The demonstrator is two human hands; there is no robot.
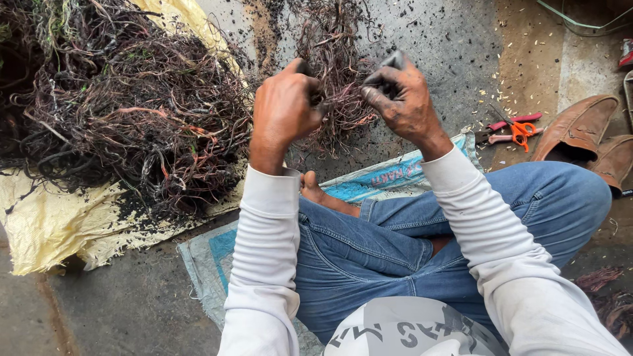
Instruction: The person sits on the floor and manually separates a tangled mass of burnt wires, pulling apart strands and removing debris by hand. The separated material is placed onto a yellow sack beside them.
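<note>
Cross-legged on a woven sack mat, lower centre, blue jeans and white sleeves filling the foreground. Step in hand, by the look of it: pulling apart a clump of burnt wire strands, centre-top of frame. Left hand fisted tight on the clump's left side, fingers fully curled. Right hand pinching the right side, thumb and fingertips closed on strands, sooty. Clump hanging between both hands, above the grey floor. Next move probably needs hands drawn apart without losing grip. Orange-handled scissors right, near brown leather shoes. Big scorched wire heap on yellow sheet, upper left.
</note>
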